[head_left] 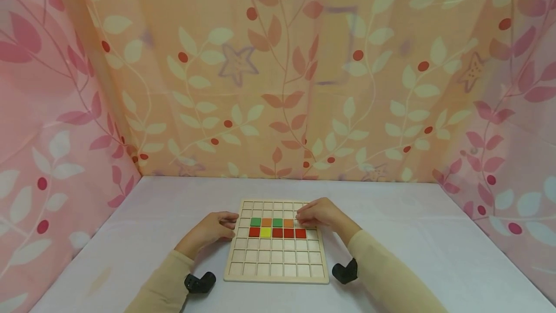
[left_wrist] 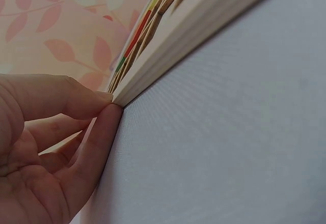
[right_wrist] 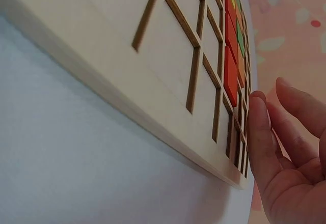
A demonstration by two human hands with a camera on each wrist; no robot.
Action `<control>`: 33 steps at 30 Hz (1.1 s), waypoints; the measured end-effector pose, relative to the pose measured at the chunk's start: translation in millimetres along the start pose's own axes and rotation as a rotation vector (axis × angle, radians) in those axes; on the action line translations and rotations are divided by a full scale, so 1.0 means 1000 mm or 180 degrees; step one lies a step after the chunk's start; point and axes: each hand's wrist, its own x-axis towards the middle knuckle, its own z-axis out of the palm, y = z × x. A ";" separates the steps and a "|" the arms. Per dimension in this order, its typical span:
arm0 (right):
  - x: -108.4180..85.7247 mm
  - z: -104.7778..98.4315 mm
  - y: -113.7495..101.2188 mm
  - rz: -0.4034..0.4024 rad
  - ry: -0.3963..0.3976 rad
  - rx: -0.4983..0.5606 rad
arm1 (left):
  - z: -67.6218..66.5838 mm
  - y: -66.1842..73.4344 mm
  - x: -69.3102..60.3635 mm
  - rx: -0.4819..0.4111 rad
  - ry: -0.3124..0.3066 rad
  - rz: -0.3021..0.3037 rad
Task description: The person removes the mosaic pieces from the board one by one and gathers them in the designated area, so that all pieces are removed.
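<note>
A square wooden grid board [head_left: 276, 270] lies flat on the table, its shallow cells split by thin ridges. Two rows of coloured tiles sit in it: green [head_left: 256, 222] and orange [head_left: 288, 223] ones alternate in the upper row, while several red [head_left: 300, 233] tiles and a yellow tile [head_left: 266, 232] fill the lower. My left hand [head_left: 209, 230] touches the board's left edge with thumb and fingers. Over the right part, near the upper row's end, is my right hand [head_left: 322, 215]. Its thumb and index finger stand apart in the right wrist view, with nothing seen between them.
A white cloth covers the table [head_left: 173, 192]. Patterned curtains [head_left: 278, 86] with leaves and berries stand at the back and both sides. Black devices are strapped at the left wrist [head_left: 200, 282] and the right wrist [head_left: 345, 271].
</note>
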 end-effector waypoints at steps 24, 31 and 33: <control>0.003 0.014 0.001 0.0124 0.0001 -0.0004 | -0.001 0.000 0.000 -0.0006 -0.0025 -0.0004; 0.002 0.016 0.003 0.0128 0.0014 -0.0095 | 0.000 0.000 0.000 -0.0016 -0.0012 -0.0003; 0.003 0.017 0.003 0.0125 0.0026 -0.0102 | 0.000 0.000 0.000 -0.0018 0.0003 -0.0010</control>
